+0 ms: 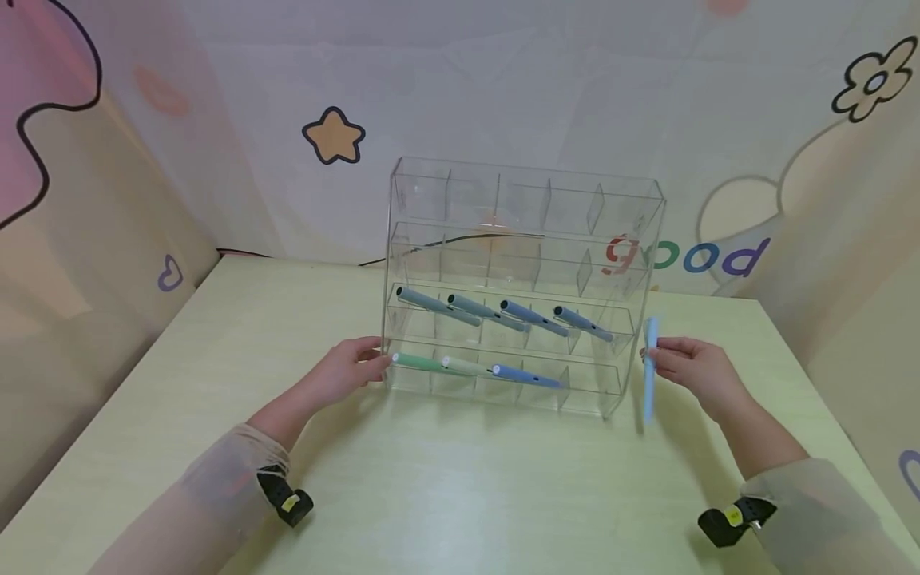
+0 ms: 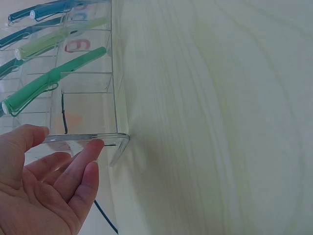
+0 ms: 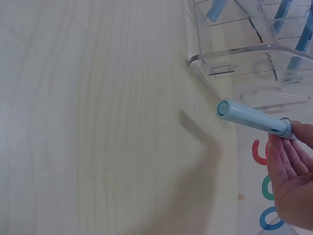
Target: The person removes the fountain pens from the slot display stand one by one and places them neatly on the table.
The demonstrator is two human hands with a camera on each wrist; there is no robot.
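Observation:
A clear tiered pen rack stands upright on the table. My left hand holds its left end low down; in the left wrist view the thumb and fingers lie on either side of the end panel. Just outside the rack's right end, my right hand pinches a light blue pen between thumb and fingers. That pen hangs roughly vertical in the head view. On the bottom tier lie a green pen, a pale green pen and a blue pen.
Several grey-blue pens slope in the tier above. The two upper tiers show bare dividers. A dark cord shows through the rack. Behind the table hangs a printed cloth.

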